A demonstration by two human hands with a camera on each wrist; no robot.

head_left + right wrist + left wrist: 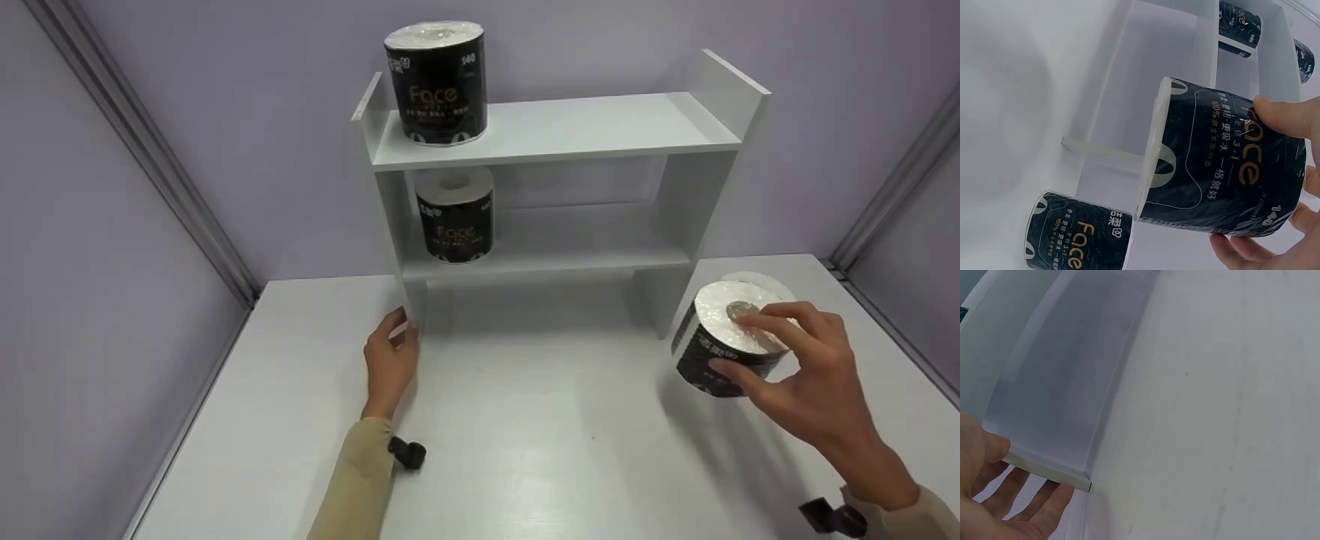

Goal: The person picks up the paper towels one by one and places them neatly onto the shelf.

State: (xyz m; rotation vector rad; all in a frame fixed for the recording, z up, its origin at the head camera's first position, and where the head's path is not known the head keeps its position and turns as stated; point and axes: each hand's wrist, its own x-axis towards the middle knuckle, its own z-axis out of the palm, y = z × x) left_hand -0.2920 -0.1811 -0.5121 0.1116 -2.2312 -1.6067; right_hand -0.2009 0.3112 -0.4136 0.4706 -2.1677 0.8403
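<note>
My right hand (pixel 814 375) grips a toilet paper roll (pixel 720 352) in black "Face" wrapping, its thumb on the near side and fingers at the top. The roll is tilted, held above the table right of the white shelf (pixel 570 154). In the right wrist view the same roll's label shows large. My left hand (pixel 391 364) holds the front edge of the shelf's left side panel; in the left wrist view the thumb and fingers lie on opposite faces of that panel (pixel 1050 471). One roll (pixel 439 94) stands on the top board, another (pixel 457 225) on the middle board, both at the left end.
A further roll (pixel 1078 233) stands on the table beside the shelf's right side, mostly hidden behind the held one in the head view. The white table (pixel 510 450) is bounded by pale walls with grey metal rails (pixel 150 150). Each wrist carries a small black device (pixel 407 453).
</note>
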